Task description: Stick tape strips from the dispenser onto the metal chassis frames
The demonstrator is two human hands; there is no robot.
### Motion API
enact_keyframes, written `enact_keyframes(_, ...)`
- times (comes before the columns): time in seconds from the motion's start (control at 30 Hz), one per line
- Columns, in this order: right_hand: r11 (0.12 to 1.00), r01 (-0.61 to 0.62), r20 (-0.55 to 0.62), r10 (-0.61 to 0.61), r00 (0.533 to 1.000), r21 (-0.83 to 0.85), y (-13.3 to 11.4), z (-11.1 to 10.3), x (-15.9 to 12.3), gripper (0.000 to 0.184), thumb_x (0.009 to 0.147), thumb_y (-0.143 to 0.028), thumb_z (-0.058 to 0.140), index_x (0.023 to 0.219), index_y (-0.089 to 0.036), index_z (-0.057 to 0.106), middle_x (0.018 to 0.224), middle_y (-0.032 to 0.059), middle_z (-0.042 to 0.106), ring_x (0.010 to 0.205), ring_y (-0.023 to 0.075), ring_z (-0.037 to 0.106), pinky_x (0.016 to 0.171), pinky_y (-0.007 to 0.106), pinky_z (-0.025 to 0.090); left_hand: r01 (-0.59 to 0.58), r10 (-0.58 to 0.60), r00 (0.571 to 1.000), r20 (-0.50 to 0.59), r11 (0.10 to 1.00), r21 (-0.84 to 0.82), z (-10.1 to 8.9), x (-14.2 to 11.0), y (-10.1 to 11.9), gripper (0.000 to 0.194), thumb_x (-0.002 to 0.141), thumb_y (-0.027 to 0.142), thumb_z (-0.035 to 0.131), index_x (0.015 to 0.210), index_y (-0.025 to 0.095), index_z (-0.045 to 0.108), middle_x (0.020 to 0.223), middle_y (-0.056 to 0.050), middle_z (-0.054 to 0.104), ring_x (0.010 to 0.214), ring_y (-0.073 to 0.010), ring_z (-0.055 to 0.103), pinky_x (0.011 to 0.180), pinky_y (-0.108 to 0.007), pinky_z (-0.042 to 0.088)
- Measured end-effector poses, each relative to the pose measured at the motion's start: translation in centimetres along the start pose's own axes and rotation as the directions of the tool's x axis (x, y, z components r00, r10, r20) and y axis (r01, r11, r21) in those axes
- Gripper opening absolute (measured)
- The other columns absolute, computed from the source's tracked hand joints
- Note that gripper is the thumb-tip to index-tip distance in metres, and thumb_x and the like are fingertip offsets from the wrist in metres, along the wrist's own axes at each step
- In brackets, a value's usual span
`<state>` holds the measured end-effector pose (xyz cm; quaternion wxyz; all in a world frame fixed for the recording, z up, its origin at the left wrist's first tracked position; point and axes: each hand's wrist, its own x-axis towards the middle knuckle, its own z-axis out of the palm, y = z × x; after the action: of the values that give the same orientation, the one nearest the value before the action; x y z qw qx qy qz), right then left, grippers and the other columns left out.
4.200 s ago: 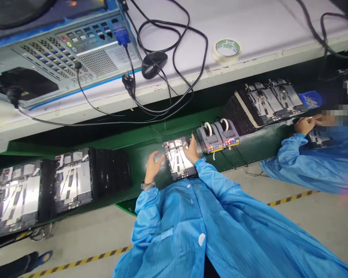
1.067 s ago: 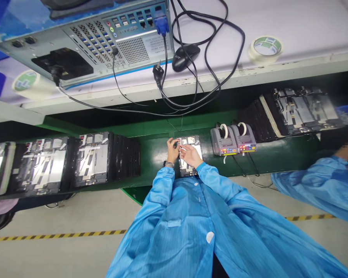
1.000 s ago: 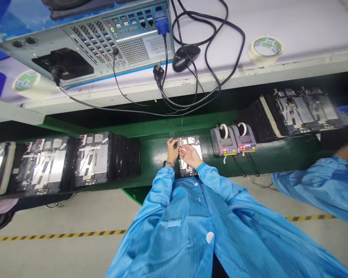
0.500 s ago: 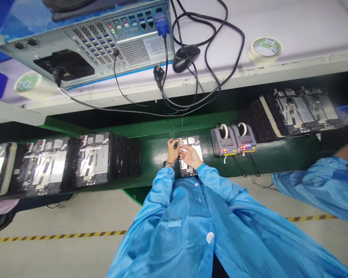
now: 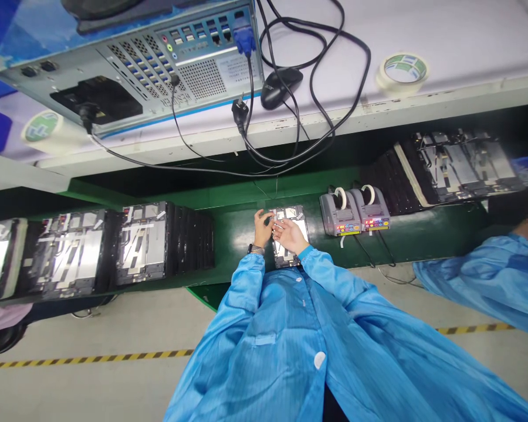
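from the left we see a line of flat metal-backed device panels point(image 5: 143, 243), striped with foil and tape, lying along a green conveyor belt point(image 5: 240, 249). next comes our left hand point(image 5: 262, 228), a watch point(image 5: 256, 248) at the wrist, its fingers curled and pinched together at the top left corner of a single panel point(image 5: 301, 225); they may be gripping something small there, but from this height we cannot be sure. that panel lies flat on the belt, just in front of us, and our right hand point(image 5: 288, 235) is open over it, fingers spread, holding nothing. further right stand two tape dispensers point(image 5: 339, 214), then more panels point(image 5: 462, 167) and a co-worker's blue sleeve point(image 5: 475, 287).
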<state>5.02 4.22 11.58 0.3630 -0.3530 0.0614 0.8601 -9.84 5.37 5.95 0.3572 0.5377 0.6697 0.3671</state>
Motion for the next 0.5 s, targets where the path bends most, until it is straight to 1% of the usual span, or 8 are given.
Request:
enact_keyframes(0.13,0.998,-0.054,-0.035,0.055,0.998,0.013,-1.2,0.0,0.1,0.022,0.099,-0.032,0.048,0.102,-0.016,0.063,0.081,0.0079,0.069,0.06,0.0171,0.056,0.055,0.028,0.046,-0.048,0.048,0.999,0.001,0.997,0.053,-0.2,0.2,-0.1,0.021,0.092,0.019,0.065,0.108,0.025,0.076,0.147,-0.011,0.045,0.148,-0.0283,0.041,0.12,-0.046,0.039)
enact_keyframes(0.23,0.994,-0.095,-0.056,0.093,0.994,-0.048,-2.0,-0.4,0.3,0.023,0.099,-0.031,0.046,0.103,-0.015,0.063,0.077,0.0066,0.068,0.055,0.0149,0.051,0.053,0.026,0.043,-0.079,0.079,0.997,0.001,0.993,0.087,-0.3,0.2,0.1,0.02,0.092,0.02,0.066,0.108,0.025,0.077,0.145,-0.011,0.049,0.147,-0.0291,0.041,0.123,-0.048,0.036)
enact_keyframes(0.3,0.974,-0.13,-0.078,0.117,0.99,-0.183,-2.1,-0.7,0.2,0.025,0.098,-0.031,0.045,0.103,-0.014,0.064,0.073,0.0053,0.066,0.053,0.0146,0.049,0.053,0.026,0.042,-0.075,0.075,0.997,0.0,0.992,0.102,-0.3,0.1,0.2,0.019,0.092,0.021,0.066,0.108,0.026,0.077,0.144,-0.01,0.05,0.146,-0.0293,0.042,0.123,-0.049,0.036)
enact_keyframes(0.37,0.894,-0.091,-0.111,0.047,0.993,-0.439,-1.9,-0.8,-0.2,0.027,0.097,-0.032,0.047,0.108,-0.015,0.065,0.071,0.0037,0.064,0.052,0.0149,0.048,0.053,0.027,0.043,-0.065,0.065,0.998,-0.001,0.992,0.105,-0.3,0.1,0.4,0.019,0.092,0.021,0.067,0.108,0.026,0.077,0.143,-0.01,0.051,0.145,-0.0295,0.043,0.122,-0.049,0.036)
enact_keyframes(0.4,0.799,-0.027,-0.115,-0.053,0.992,-0.601,-1.8,-0.8,-0.4,0.029,0.096,-0.031,0.048,0.112,-0.015,0.066,0.071,0.003,0.064,0.052,0.0154,0.049,0.055,0.027,0.043,-0.061,0.062,0.998,-0.001,0.993,0.104,-0.4,0.1,0.4,0.019,0.092,0.021,0.067,0.108,0.026,0.077,0.143,-0.01,0.051,0.145,-0.0295,0.043,0.122,-0.049,0.037)
enact_keyframes(0.43,0.647,0.055,-0.088,-0.186,0.979,-0.76,-1.6,-0.7,-0.6,0.031,0.095,-0.03,0.05,0.117,-0.017,0.066,0.072,0.0029,0.065,0.055,0.0161,0.051,0.058,0.028,0.045,-0.059,0.059,0.998,0.0,0.993,0.103,-0.4,0.1,0.5,0.02,0.092,0.021,0.067,0.108,0.026,0.077,0.144,-0.01,0.051,0.144,-0.0295,0.044,0.122,-0.049,0.037)
enact_keyframes(0.47,0.44,0.136,-0.016,-0.326,0.945,-0.888,-1.5,-0.5,-0.8,0.034,0.094,-0.028,0.05,0.122,-0.019,0.067,0.076,0.0034,0.067,0.059,0.0172,0.054,0.062,0.029,0.047,-0.057,0.058,0.998,0.001,0.993,0.103,-0.4,0.0,0.5,0.02,0.092,0.022,0.067,0.108,0.027,0.077,0.144,-0.01,0.051,0.144,-0.0293,0.044,0.122,-0.049,0.037)
enact_keyframes(0.5,0.2,0.194,0.091,-0.434,0.896,-0.96,-1.6,-0.4,-1.0,0.036,0.095,-0.026,0.05,0.126,-0.021,0.068,0.083,0.0047,0.07,0.068,0.0187,0.059,0.069,0.03,0.049,-0.058,0.058,0.998,0.003,0.993,0.103,-0.4,0.0,0.5,0.02,0.092,0.022,0.067,0.108,0.027,0.077,0.144,-0.01,0.051,0.143,-0.0292,0.045,0.122,-0.049,0.037)
